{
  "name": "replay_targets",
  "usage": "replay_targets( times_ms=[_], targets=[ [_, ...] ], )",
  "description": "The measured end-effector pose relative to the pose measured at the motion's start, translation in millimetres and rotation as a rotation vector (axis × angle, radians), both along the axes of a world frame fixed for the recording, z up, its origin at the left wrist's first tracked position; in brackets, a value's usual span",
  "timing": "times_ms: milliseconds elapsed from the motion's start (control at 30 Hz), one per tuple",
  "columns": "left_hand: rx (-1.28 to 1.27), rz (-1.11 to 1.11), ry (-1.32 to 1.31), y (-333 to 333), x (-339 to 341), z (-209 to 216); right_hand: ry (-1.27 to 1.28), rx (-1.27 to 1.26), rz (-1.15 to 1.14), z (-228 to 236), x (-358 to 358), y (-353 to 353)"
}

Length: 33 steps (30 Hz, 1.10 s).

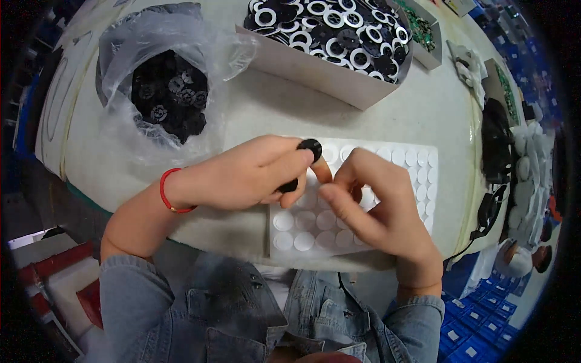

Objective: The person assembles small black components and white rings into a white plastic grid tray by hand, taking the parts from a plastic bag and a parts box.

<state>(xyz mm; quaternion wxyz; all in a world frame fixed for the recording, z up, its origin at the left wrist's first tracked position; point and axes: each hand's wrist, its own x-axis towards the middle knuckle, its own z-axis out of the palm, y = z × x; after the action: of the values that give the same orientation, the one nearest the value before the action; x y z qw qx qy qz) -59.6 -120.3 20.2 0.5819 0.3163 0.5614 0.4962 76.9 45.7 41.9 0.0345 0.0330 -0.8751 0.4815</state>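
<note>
Between the thumb and forefinger of my left hand (248,172) is a small black disc (311,149). A second black piece (288,186) shows among that hand's curled fingers. My right hand (384,202) is closed beside it, thumb and forefinger drawn together close to the left fingertips. What those right fingers hold, if anything, is hidden. Both hands are over a white panel (273,245) bearing rows of round white discs (304,239); I cannot tell whether these are loose pieces or stickers. My hands cover the panel's middle.
A clear plastic bag (118,121) of black round parts stands open at the far left. Beyond the panel, an open box (315,75) is heaped with black parts and white rings. Green circuit boards (422,30) fill a box at the far right. A black cable (484,224) lies along the right edge.
</note>
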Motion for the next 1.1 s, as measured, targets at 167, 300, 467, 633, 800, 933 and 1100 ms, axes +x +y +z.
replay_targets(
  times_ms=[167, 300, 467, 633, 800, 933, 1100],
  targets=[
    [0.085, 0.039, 0.275, 3.0, -3.5, -15.1, -0.194, -0.031, -0.049, 3.5, -6.6, 9.8],
    [0.099, 0.171, 0.362, 11.5, -14.6, -10.5, -0.166, 0.117, 0.194, -6.8, -6.7, 20.6],
    [0.046, 0.190, 0.138, 9.5, -12.4, -4.9, -0.131, 0.201, 0.447, -15.5, -3.6, 3.8],
    [0.060, 0.216, 0.136, 9.5, -6.0, -11.0, -0.020, 0.282, 0.477, -23.9, -1.0, -8.8],
    [0.072, 0.190, 0.234, 11.4, -2.8, -20.8, -0.133, 0.290, 0.526, -22.7, 0.0, -8.9],
    [0.085, 0.224, 0.190, 10.4, -3.6, -23.9, -0.090, 0.147, 0.687, -21.7, -1.1, 8.9],
    [0.174, 0.144, 0.250, 8.7, -1.5, -29.0, -0.111, -0.262, 0.549, -4.2, -1.5, 28.3]
  ],
)
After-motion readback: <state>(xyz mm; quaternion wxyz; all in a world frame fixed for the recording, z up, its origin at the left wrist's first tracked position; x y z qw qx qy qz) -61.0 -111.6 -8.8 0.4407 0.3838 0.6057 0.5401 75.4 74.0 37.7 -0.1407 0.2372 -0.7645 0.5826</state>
